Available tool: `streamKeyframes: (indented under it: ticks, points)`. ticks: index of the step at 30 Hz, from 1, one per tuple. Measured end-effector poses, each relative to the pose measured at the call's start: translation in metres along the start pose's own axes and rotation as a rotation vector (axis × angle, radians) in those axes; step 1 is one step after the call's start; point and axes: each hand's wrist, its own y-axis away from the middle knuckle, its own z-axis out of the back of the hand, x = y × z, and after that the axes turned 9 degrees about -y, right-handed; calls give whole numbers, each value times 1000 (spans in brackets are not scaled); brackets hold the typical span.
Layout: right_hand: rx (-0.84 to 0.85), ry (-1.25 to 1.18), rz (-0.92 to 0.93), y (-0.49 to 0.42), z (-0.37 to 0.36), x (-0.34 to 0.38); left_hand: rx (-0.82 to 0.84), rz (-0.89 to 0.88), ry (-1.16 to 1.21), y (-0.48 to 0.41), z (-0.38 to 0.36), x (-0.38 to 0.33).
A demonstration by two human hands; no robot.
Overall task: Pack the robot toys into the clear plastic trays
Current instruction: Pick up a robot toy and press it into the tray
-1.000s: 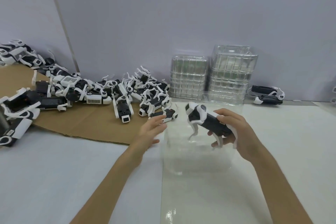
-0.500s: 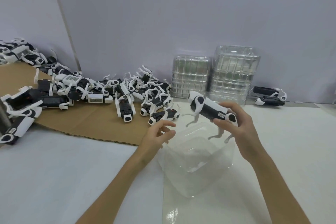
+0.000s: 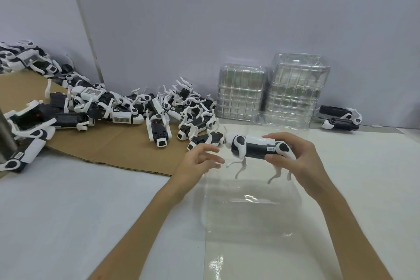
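My right hand (image 3: 295,159) grips a black-and-white robot dog toy (image 3: 252,148) by its rear half, level, legs hanging down, head to the left. It hangs just above a clear plastic tray (image 3: 250,211) lying on the white table. My left hand (image 3: 200,161) hovers at the tray's upper left corner with fingers spread, holding nothing, close to the toy's front. A long heap of the same robot toys (image 3: 156,118) lies on brown cardboard (image 3: 118,145) to the left.
Two stacks of clear trays (image 3: 241,93) (image 3: 295,88) stand against the back wall. Two more robot toys (image 3: 341,118) lie at the far right by the wall. A grey metal post (image 3: 5,136) stands at the left edge.
The right hand has turned the toy level and lowered it slightly over the tray. The tray has settled flatter on the table. The left hand has shifted slightly toward the toy.
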Motion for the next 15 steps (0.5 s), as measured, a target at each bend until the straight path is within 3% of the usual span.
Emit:
streamKeyframes:
  ticks: [15]
  points:
    - [152, 289, -74, 1, -13, -12, -155, -11, -20, -4, -5, 4]
